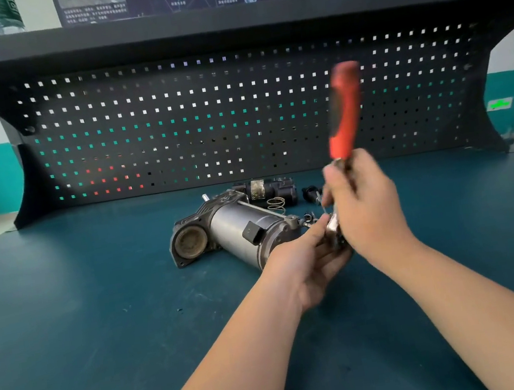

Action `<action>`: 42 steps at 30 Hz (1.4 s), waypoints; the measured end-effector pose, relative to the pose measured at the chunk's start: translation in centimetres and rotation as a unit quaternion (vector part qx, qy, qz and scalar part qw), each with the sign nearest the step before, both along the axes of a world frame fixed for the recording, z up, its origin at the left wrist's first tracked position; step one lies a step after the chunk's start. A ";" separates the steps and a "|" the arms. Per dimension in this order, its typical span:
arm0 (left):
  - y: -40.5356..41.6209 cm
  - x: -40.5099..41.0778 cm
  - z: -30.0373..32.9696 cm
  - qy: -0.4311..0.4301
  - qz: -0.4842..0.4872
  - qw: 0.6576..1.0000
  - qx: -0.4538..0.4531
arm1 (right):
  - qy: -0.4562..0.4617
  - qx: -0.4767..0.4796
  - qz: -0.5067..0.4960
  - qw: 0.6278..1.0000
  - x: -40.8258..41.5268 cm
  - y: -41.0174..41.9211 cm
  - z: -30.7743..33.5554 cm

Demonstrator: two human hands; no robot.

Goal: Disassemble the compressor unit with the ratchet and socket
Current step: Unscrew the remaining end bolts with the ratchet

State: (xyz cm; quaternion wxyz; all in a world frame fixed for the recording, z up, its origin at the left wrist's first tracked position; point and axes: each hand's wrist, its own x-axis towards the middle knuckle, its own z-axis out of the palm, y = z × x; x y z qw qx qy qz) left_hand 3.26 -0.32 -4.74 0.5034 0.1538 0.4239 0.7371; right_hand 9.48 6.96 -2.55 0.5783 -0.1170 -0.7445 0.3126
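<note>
Two bare forearms reach in from the bottom edge over the dark teal counter (68, 320). The left hand (305, 264) lies palm up, its grip curled under and around the metal head of the ratchet (344, 109), with fingertips close to the end of the compressor unit (231, 231). The right hand (366, 206) has its grip clenched round the ratchet's shaft just below the handle; the red and black handle stands nearly upright above the knuckles and is blurred. Whether a socket sits on the head I cannot tell, as the hands cover it.

Going from the left, the compressor unit lies on its side on the counter, its round open port facing left and forward, its grey cylindrical motor body running back to the right toward the hands. A black connector block sits on the cylinder. Behind it lies a separate dark part (265, 190) with a foil label, and a small coil spring (276, 205) rests just in front of that. Small loose pieces lie beside the right hand, too small to name. A black pegboard (173, 124) rises behind the counter.
</note>
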 end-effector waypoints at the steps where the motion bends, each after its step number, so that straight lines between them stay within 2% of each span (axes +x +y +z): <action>1: 0.0 0.0 0.0 0.008 0.001 1.000 0.000 | -0.042 0.089 0.000 0.995 0.2 -0.3 -0.2; 2: 0.0 0.0 -0.1 0.013 0.004 1.000 -0.001 | -0.065 0.148 -0.005 0.987 0.2 -0.6 -0.4; 3: 0.1 -0.1 -0.1 0.016 0.008 1.000 0.000 | -0.065 0.164 -0.012 0.984 0.1 -0.6 -0.5; 4: 0.1 -0.1 -0.1 0.014 0.011 1.000 0.002 | -0.046 0.135 -0.019 0.990 -0.1 -0.3 -0.6; 6: 0.2 0.0 -0.1 0.002 0.013 1.000 0.008 | 0.011 -0.027 -0.048 0.998 -0.3 0.6 -0.4; 7: 0.2 0.0 0.0 -0.005 0.014 1.000 0.010 | 0.030 -0.157 -0.055 0.986 -0.4 1.3 -0.4; 8: 0.2 0.1 0.0 -0.010 0.013 1.000 0.009 | 0.054 -0.317 -0.035 0.946 -0.5 1.9 -0.5; 9: 0.2 0.1 0.1 -0.013 0.009 1.000 0.008 | 0.078 -0.465 0.018 0.882 -0.5 2.4 -0.8; 10: 0.1 0.1 0.1 -0.015 0.004 1.000 0.007 | 0.099 -0.559 0.062 0.821 -0.7 2.7 -1.2; 11: 0.0 0.1 0.1 -0.016 0.000 1.000 0.007 | 0.110 -0.596 0.082 0.791 -0.9 2.8 -1.3; 12: -0.1 0.0 0.2 -0.017 -0.003 1.000 0.006 | 0.108 -0.582 0.081 0.802 -1.1 2.6 -1.3; 13: -0.2 -0.1 0.1 -0.018 -0.002 1.000 0.006 | 0.104 -0.523 0.066 0.844 -1.1 2.5 -1.1; 15: -0.3 -0.2 0.0 -0.015 0.002 1.000 0.009 | 0.074 -0.295 0.025 0.952 -0.6 1.7 -0.3; 16: -0.3 -0.2 0.0 -0.013 0.002 1.000 0.012 | 0.043 -0.165 0.019 0.985 -0.2 1.1 0.1; 18: -0.4 -0.2 -0.1 -0.003 -0.002 1.000 0.015 | -0.040 0.025 0.039 0.998 0.3 0.1 0.2; 20: -0.4 -0.2 -0.2 0.007 0.000 1.000 0.012 | -0.078 0.101 0.035 0.991 0.3 -0.8 0.0; 22: -0.3 -0.2 -0.3 0.007 0.008 1.000 0.017 | -0.048 0.075 0.017 0.996 0.1 -0.7 -0.1; 23: -0.2 -0.2 -0.2 0.005 0.012 1.000 0.019 | -0.021 0.019 0.004 1.000 -0.1 -0.3 0.0; 25: 0.0 0.0 -0.2 -0.007 0.019 1.000 0.019 | 0.029 -0.179 -0.018 0.983 -0.2 1.0 0.0; 26: 0.0 0.0 -0.1 -0.012 0.020 1.000 0.019 | 0.058 -0.322 -0.005 0.945 -0.3 1.7 0.0; 27: -0.1 0.1 -0.1 -0.014 0.018 1.000 0.019 | 0.079 -0.461 0.029 0.883 -0.4 2.2 -0.3; 28: -0.1 0.1 0.0 -0.013 0.015 1.000 0.018 | 0.097 -0.558 0.064 0.821 -0.6 2.4 -0.7; 29: -0.1 0.1 0.0 -0.010 0.012 1.000 0.017 | 0.108 -0.610 0.083 0.781 -0.7 2.5 -1.1; 30: -0.2 0.1 0.0 -0.009 0.010 1.000 0.015 | 0.110 -0.622 0.087 0.771 -0.9 2.4 -1.2; 31: -0.2 0.0 -0.1 -0.010 0.011 1.000 0.015 | 0.108 -0.595 0.081 0.792 -0.9 2.4 -1.2; 33: -0.3 -0.1 -0.1 -0.014 0.012 1.000 0.015 | 0.096 -0.433 0.050 0.895 -0.8 1.8 -0.5; 34: -0.3 -0.1 -0.1 -0.014 0.009 1.000 0.017 | 0.075 -0.309 0.030 0.948 -0.5 1.4 -0.1; 35: -0.4 -0.1 -0.1 -0.012 0.005 1.000 0.019 | 0.048 -0.184 0.022 0.982 -0.3 0.8 0.2; 37: -0.4 -0.1 -0.2 0.001 0.002 1.000 0.017 | -0.005 -0.011 0.035 0.999 -0.1 -0.2 0.1; 38: -0.3 -0.1 -0.2 0.010 0.005 1.000 0.013 | -0.015 0.021 0.034 0.999 -0.2 -0.4 -0.1; 40: -0.2 -0.1 -0.2 0.014 0.014 1.000 0.011 | 0.004 -0.025 0.006 1.000 -0.4 0.0 -0.3; 41: -0.2 0.0 -0.2 0.010 0.017 1.000 0.012 | 0.023 -0.107 -0.012 0.994 -0.5 0.7 -0.3; 42: -0.2 0.1 -0.1 0.006 0.018 1.000 0.013 | 0.046 -0.233 -0.020 0.971 -0.6 1.5 -0.4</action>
